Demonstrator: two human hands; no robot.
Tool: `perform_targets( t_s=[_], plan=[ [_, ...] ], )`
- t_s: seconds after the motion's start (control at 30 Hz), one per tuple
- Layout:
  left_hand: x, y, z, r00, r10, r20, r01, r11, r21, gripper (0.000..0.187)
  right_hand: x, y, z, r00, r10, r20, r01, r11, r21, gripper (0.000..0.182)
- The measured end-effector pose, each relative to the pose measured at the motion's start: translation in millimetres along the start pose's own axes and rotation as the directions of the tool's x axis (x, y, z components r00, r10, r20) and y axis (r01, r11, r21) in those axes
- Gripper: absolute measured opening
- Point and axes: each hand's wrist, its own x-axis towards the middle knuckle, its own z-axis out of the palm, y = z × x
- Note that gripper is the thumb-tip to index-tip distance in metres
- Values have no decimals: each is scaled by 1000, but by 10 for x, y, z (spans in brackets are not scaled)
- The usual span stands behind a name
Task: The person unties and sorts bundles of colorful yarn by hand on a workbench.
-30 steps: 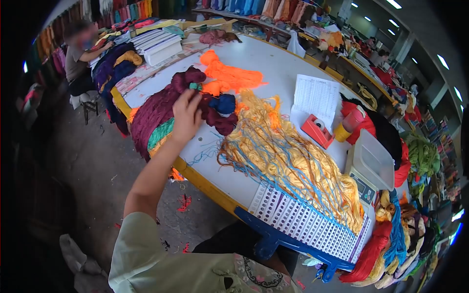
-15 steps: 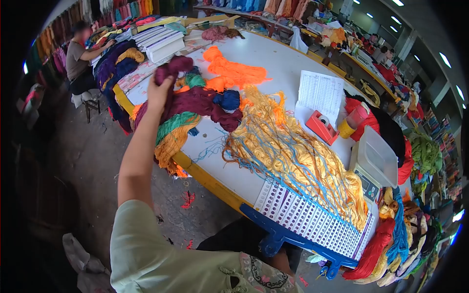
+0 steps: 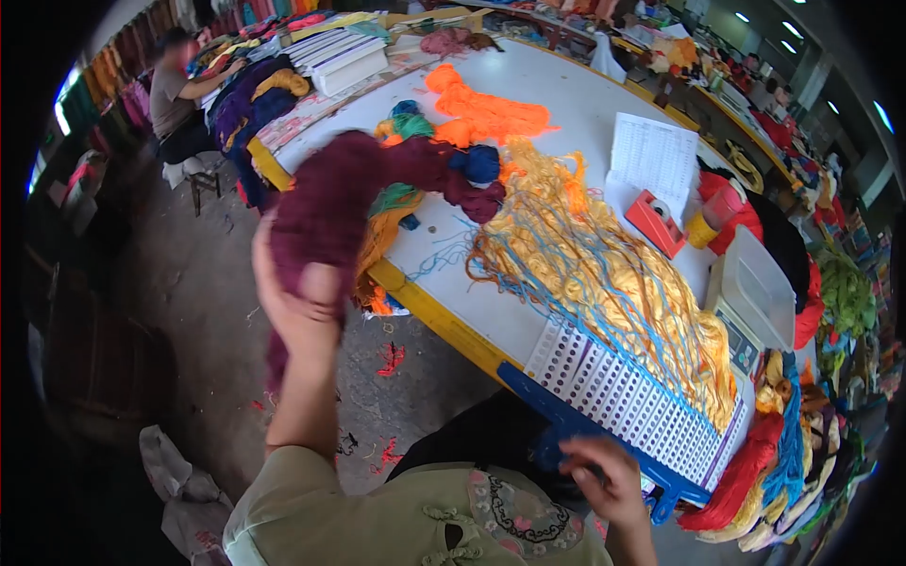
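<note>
My left hand (image 3: 297,297) is closed round a maroon yarn skein (image 3: 326,203), lifted beyond the table's near-left edge. Part of the skein hangs down past the wrist, and its far end still lies on the table. My right hand (image 3: 609,476), a little blurred, is in front of the blue metal bracket (image 3: 604,429) at the near edge; it is empty, with its fingers loosely bent and apart. Golden-yellow yarn with blue and brown strands (image 3: 604,292) spreads over the table, its near end on a white card with rows of holes (image 3: 604,377).
Orange yarn (image 3: 491,104) and a navy bundle (image 3: 477,165) lie farther back. To the right are a printed sheet (image 3: 651,156), a red tape dispenser (image 3: 656,224) and a scale with a clear tray (image 3: 755,283). A person (image 3: 175,99) sits at the far left.
My left hand has drawn the maroon skein toward me and down off the table edge. My right hand has come into view at the bottom. The view has shifted slightly.
</note>
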Motion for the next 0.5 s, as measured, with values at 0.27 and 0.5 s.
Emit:
perform_targets(
  t_s=[0.27,0.5],
  plan=[
    [-919,541,1054,753,-62,655,366,867,-339,76,1018,-99,481,907,-171,-385,342,832,437,75],
    [-1125,537,1091,581,-112,806,661,642,-387,54,937,264,231,841,92,-533,367,625,689,45]
  ],
)
